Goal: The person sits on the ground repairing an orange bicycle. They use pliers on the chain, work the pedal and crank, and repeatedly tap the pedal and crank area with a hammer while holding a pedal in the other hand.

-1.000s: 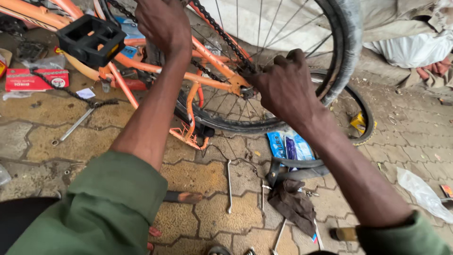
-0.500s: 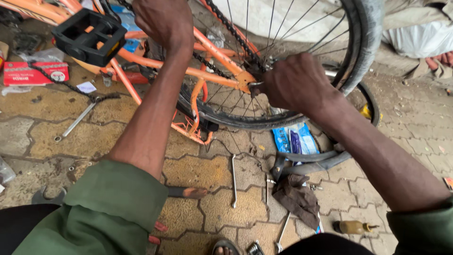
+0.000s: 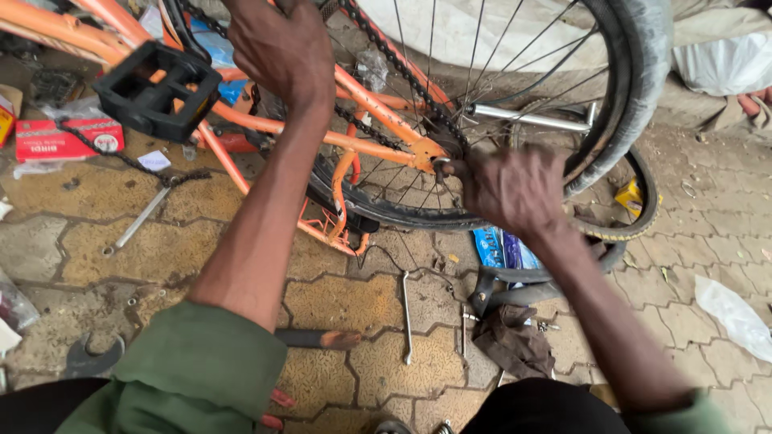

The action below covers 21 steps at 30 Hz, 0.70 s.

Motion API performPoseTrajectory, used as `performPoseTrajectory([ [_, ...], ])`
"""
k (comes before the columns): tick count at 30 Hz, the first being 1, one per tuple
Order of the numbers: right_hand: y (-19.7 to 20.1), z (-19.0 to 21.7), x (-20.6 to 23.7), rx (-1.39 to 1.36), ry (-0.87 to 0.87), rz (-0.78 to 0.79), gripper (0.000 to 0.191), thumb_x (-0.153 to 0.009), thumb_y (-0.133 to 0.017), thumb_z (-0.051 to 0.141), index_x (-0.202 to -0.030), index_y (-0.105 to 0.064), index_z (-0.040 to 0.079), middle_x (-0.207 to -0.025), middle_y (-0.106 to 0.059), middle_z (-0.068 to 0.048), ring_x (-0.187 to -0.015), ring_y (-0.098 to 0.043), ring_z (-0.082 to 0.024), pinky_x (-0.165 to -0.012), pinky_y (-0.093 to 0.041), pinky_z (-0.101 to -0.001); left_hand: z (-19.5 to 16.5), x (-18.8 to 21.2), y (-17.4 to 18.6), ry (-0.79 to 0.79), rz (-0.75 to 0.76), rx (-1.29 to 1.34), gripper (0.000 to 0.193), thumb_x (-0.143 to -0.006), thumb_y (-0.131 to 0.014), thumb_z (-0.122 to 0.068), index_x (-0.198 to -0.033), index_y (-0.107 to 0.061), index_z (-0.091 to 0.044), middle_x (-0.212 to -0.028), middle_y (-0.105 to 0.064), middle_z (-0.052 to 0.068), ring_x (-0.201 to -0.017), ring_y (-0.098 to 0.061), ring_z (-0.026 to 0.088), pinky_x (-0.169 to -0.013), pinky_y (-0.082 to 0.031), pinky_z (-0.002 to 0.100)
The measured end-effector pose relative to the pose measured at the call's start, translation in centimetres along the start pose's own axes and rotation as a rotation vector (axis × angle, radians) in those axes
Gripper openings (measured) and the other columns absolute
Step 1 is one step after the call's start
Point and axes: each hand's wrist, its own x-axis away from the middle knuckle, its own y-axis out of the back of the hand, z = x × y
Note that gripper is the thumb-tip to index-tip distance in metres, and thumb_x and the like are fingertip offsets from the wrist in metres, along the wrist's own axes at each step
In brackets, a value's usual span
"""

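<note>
Rear axle nut [image 3: 441,166] at hub of orange bicycle frame [image 3: 378,104], centre; axle runs left-right, nut just left of right hand [image 3: 515,189] | right fingers closed at it, tool unclear; left hand [image 3: 281,48] gripping frame, far left | nut contact hidden; wrench [image 3: 406,317] on pavement, near.

Thin steel spokes [image 3: 418,56], the black drive chain [image 3: 386,48] and orange frame tubes [image 3: 322,137] crowd the wheel hub; open paving lies between the black square pedal [image 3: 157,92] and the long silver spanner [image 3: 406,317].
</note>
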Motion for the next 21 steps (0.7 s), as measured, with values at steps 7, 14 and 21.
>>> performPoseTrajectory([
  [7,1.1,1.0,0.7,-0.172,-0.167,0.011,0.048,-0.097,-0.053,0.058,-0.092,-0.08,0.019,-0.06,-0.065,-0.017,-0.053,-0.065,-0.037,-0.049,-0.048,-0.0503,-1.6,-0.5,0.3,0.077,0.031,-0.108,0.037,-0.096,-0.057,-0.034,-0.111,-0.049,-0.001,-0.091,-0.069,0.027,-0.094,-0.063,0.051,-0.078,-0.04,0.065],
  [14,4.1,-1.7,-0.8,-0.088,0.099,0.239,0.038,-0.093,-0.058,0.052,-0.097,-0.075,0.018,-0.068,-0.071,-0.014,-0.067,-0.071,-0.035,-0.06,-0.053,-0.0537,-4.1,-1.2,2.4,0.268,0.276,-0.061,0.042,-0.108,-0.046,-0.04,-0.119,-0.051,-0.001,-0.106,-0.072,0.03,-0.106,-0.066,0.046,-0.091,-0.046,0.058],
  [21,4.6,-2.4,-1.7,-0.583,0.076,0.208,0.055,-0.076,-0.075,0.031,-0.13,-0.069,0.027,-0.086,-0.076,-0.014,-0.075,-0.072,-0.038,-0.065,-0.055,-0.0505,-8.2,3.6,10.5,-0.094,0.219,0.33,0.054,-0.1,-0.061,-0.012,-0.146,-0.041,0.007,-0.137,-0.051,0.026,-0.128,-0.053,0.042,-0.107,-0.043,0.05],
])
